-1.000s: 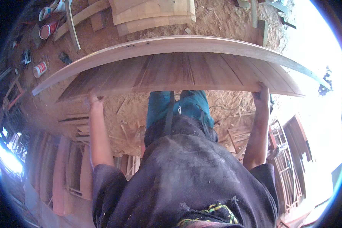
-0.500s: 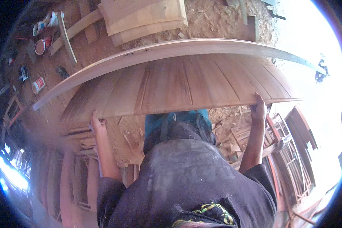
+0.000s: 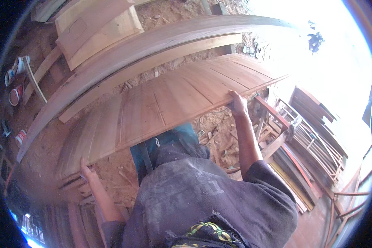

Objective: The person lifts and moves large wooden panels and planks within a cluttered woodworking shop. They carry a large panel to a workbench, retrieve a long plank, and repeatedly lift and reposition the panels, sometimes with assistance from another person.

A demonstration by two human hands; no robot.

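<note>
Two hands carry one wide wooden panel (image 3: 169,103), made of grooved boards joined side by side, held flat and level in front of the body, tilting from 8 o'clock up to 2 o'clock across the view; the left hand (image 3: 86,168) grips the near edge at about 8 o'clock, fingers curled under and thumb over, and the right hand (image 3: 237,103) clamps the same edge toward 2 o'clock, closed on the wood; the wide spacing seems meant to balance so long a piece and stop it twisting; beyond it, at 11 to 1 o'clock, long curved beams (image 3: 153,49) lie on the sawdust-strewn floor (image 3: 111,165); small cans (image 3: 15,95) sit at 9 o'clock; wooden frames (image 3: 314,136) are stacked at 3 to 4 o'clock.
</note>
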